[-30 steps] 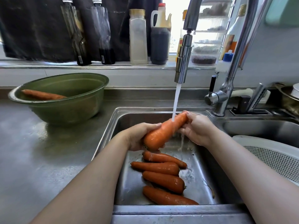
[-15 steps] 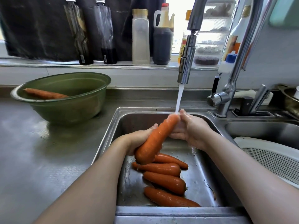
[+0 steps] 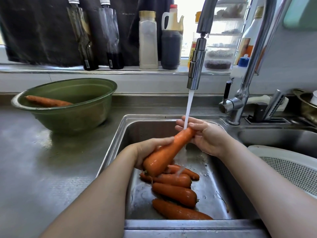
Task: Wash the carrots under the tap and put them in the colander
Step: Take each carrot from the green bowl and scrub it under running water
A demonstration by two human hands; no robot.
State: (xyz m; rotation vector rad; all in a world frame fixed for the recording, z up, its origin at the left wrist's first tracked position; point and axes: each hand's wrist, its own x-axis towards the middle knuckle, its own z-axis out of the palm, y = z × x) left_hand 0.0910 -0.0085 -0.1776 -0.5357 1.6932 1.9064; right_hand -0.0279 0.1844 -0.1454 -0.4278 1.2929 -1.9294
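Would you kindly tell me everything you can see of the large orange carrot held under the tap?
The large orange carrot is thick and tapered, its skin wet and glossy. It is tilted, thick end low and nearer the camera, narrow end raised to the right. The left hand grips the thick end; the right hand holds the narrow end between thumb and fingers. The water stream from the steel tap lands on the narrow end. It is held over the other carrots lying in the steel sink.
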